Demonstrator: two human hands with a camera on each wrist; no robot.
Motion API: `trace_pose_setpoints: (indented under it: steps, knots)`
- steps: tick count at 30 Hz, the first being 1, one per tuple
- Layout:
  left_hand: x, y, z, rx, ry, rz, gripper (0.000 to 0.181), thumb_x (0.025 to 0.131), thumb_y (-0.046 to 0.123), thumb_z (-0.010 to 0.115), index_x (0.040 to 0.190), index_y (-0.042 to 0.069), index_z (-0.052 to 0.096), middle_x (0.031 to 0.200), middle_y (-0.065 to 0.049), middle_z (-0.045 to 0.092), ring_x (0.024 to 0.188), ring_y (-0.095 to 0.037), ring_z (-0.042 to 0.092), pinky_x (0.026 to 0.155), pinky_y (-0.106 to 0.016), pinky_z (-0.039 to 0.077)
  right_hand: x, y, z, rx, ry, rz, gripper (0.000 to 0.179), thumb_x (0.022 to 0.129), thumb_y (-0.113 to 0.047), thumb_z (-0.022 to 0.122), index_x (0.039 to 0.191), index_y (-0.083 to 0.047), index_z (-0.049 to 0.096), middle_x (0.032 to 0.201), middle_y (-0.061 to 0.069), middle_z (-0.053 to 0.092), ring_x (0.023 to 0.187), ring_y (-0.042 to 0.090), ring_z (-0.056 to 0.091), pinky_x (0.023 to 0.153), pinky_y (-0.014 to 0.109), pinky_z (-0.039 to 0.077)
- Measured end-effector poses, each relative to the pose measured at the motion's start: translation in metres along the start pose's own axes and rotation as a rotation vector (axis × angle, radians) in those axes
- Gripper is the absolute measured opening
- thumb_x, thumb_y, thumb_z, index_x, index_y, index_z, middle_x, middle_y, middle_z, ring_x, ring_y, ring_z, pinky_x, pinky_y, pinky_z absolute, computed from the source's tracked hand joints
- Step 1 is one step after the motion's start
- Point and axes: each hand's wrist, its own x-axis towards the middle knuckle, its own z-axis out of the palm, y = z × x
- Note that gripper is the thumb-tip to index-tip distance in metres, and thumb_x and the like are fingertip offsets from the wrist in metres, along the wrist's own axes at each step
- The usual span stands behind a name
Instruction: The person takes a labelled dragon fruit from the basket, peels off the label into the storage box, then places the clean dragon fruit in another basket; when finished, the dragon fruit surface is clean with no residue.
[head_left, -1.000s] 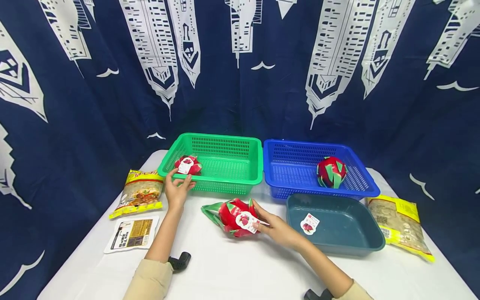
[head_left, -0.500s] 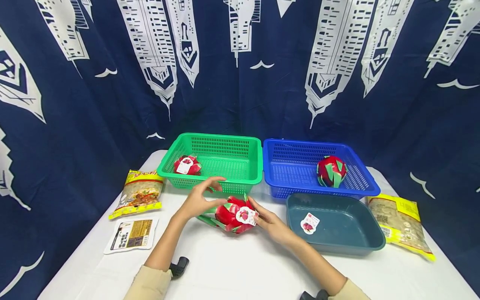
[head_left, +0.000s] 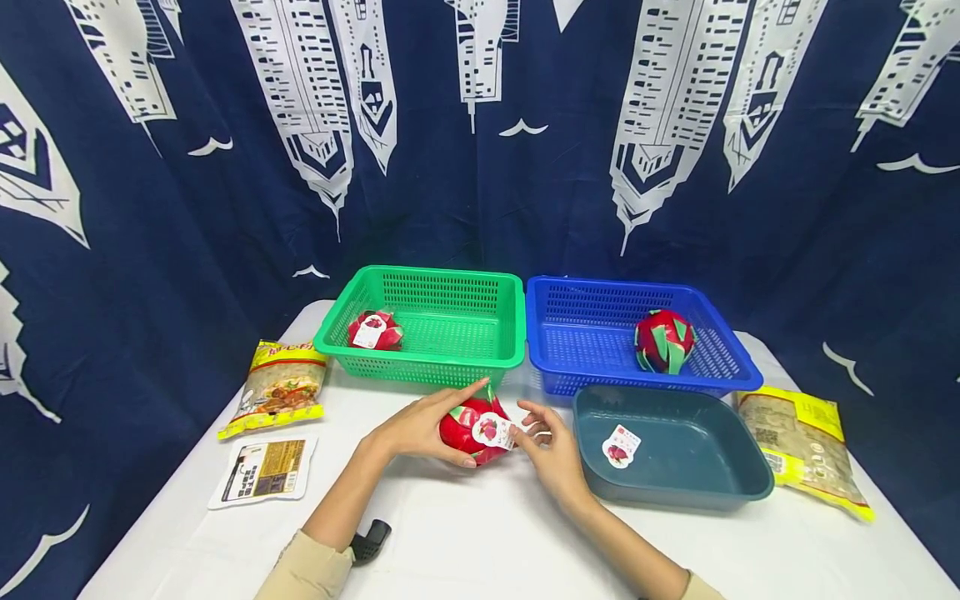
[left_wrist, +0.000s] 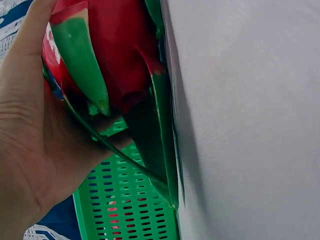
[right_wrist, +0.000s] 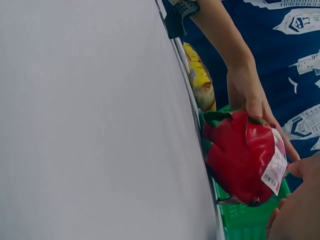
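Note:
A red dragon fruit (head_left: 456,432) with green leaf tips lies on the white table in the head view, a white label (head_left: 491,430) on its near right side. My left hand (head_left: 422,427) grips it from the left, thumb in front and fingers over the back. In the left wrist view the palm curves round the fruit (left_wrist: 120,45) beside its long green leaves. My right hand (head_left: 553,454) is at the label's right end, its thumb touching there, the other fingers loosely bent and apart from the fruit. The right wrist view shows the label (right_wrist: 276,165) lying along the skin.
Behind stand a green basket (head_left: 427,360) with a labelled dragon fruit (head_left: 385,332) and a blue basket (head_left: 585,382) with another dragon fruit (head_left: 663,342). A dark teal tray (head_left: 690,454) holds a loose label (head_left: 621,447). Yellow bags (head_left: 281,387) and a flat packet (head_left: 264,471) flank them.
My left hand has left the green basket's rim and come right onto the dragon fruit. The label's right end, earlier lifted by my right hand, now lies closer to the fruit.

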Motion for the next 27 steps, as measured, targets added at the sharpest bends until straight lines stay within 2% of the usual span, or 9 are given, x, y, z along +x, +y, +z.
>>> trace_pose_setpoints:
  steps: [2, 4, 7, 10, 13, 17, 20, 24, 27]
  knots:
    - [0.0, 0.0, 0.0, 0.0, -0.006, 0.002, 0.104, 0.059, 0.07, 0.07, 0.144, 0.047, 0.015, 0.125, 0.007, 0.048, 0.11, -0.012, 0.048, 0.083, -0.035, 0.047, -0.004, -0.005, 0.001, -0.041, 0.032, 0.013, 0.036, 0.079, -0.003, 0.071, 0.112, 0.004, 0.06, 0.077, 0.019, 0.051, 0.062, 0.013, 0.045, 0.054, 0.02, 0.039]
    - [0.0, -0.001, 0.001, 0.0, -0.008, 0.003, 0.102, 0.059, 0.07, 0.07, 0.143, 0.047, 0.017, 0.121, 0.008, 0.049, 0.106, -0.01, 0.048, 0.081, -0.032, 0.048, -0.006, -0.006, 0.002, -0.038, 0.037, 0.051, 0.036, 0.078, -0.005, 0.072, 0.111, 0.004, 0.061, 0.063, 0.013, 0.043, 0.051, 0.006, 0.034, 0.046, 0.017, 0.029]
    - [0.0, -0.002, 0.002, 0.003, -0.008, 0.004, 0.1, 0.059, 0.07, 0.07, 0.143, 0.048, 0.019, 0.117, 0.008, 0.05, 0.104, -0.008, 0.048, 0.08, -0.03, 0.048, -0.007, -0.004, 0.003, 0.023, 0.026, 0.143, 0.036, 0.08, -0.007, 0.071, 0.112, 0.004, 0.061, 0.052, 0.001, 0.031, 0.044, 0.001, 0.023, 0.041, 0.017, 0.019]
    - [0.0, -0.002, 0.003, 0.0, -0.005, 0.001, 0.1, 0.059, 0.069, 0.071, 0.143, 0.048, 0.019, 0.116, 0.007, 0.05, 0.103, -0.008, 0.048, 0.08, -0.03, 0.048, -0.007, 0.002, 0.005, 0.101, 0.028, 0.221, 0.033, 0.083, -0.009, 0.069, 0.112, 0.005, 0.062, 0.049, -0.003, 0.024, 0.042, 0.0, 0.019, 0.04, 0.019, 0.015]
    - [0.0, -0.002, 0.003, -0.007, -0.004, -0.011, 0.1, 0.059, 0.068, 0.071, 0.143, 0.049, 0.019, 0.116, 0.007, 0.049, 0.102, -0.008, 0.048, 0.079, -0.029, 0.048, -0.005, 0.009, 0.006, 0.131, 0.054, 0.236, 0.027, 0.084, -0.01, 0.068, 0.107, 0.004, 0.065, 0.048, -0.004, 0.025, 0.042, 0.0, 0.019, 0.04, 0.021, 0.014]
    - [0.0, -0.001, 0.003, -0.024, -0.007, -0.037, 0.101, 0.059, 0.068, 0.072, 0.142, 0.049, 0.018, 0.116, 0.005, 0.049, 0.102, -0.01, 0.048, 0.077, -0.028, 0.048, -0.001, 0.032, 0.009, 0.156, 0.106, 0.219, 0.021, 0.082, -0.015, 0.071, 0.096, 0.0, 0.069, 0.048, -0.005, 0.026, 0.043, 0.001, 0.021, 0.04, 0.019, 0.015]
    - [0.0, 0.0, 0.002, -0.036, -0.009, -0.051, 0.102, 0.059, 0.066, 0.073, 0.142, 0.049, 0.018, 0.115, 0.004, 0.049, 0.101, -0.011, 0.048, 0.076, -0.028, 0.048, 0.002, 0.039, 0.009, 0.187, 0.112, 0.223, 0.02, 0.082, -0.016, 0.071, 0.092, 0.002, 0.068, 0.05, -0.006, 0.026, 0.044, 0.003, 0.021, 0.041, 0.018, 0.016]
    - [0.001, 0.001, 0.002, -0.041, -0.011, -0.06, 0.102, 0.059, 0.065, 0.074, 0.142, 0.05, 0.018, 0.115, 0.004, 0.048, 0.101, -0.012, 0.048, 0.076, -0.028, 0.048, -0.002, 0.018, 0.006, 0.206, 0.075, 0.236, 0.018, 0.086, -0.008, 0.065, 0.094, 0.008, 0.065, 0.052, -0.005, 0.026, 0.046, 0.004, 0.022, 0.044, 0.019, 0.019]
    - [0.001, 0.0, 0.002, -0.039, -0.017, -0.071, 0.102, 0.059, 0.065, 0.074, 0.142, 0.05, 0.017, 0.115, 0.004, 0.048, 0.101, -0.012, 0.048, 0.076, -0.028, 0.048, -0.005, 0.004, 0.003, 0.198, 0.049, 0.213, 0.016, 0.087, -0.005, 0.062, 0.095, 0.009, 0.064, 0.052, -0.004, 0.025, 0.047, 0.003, 0.022, 0.046, 0.018, 0.021]
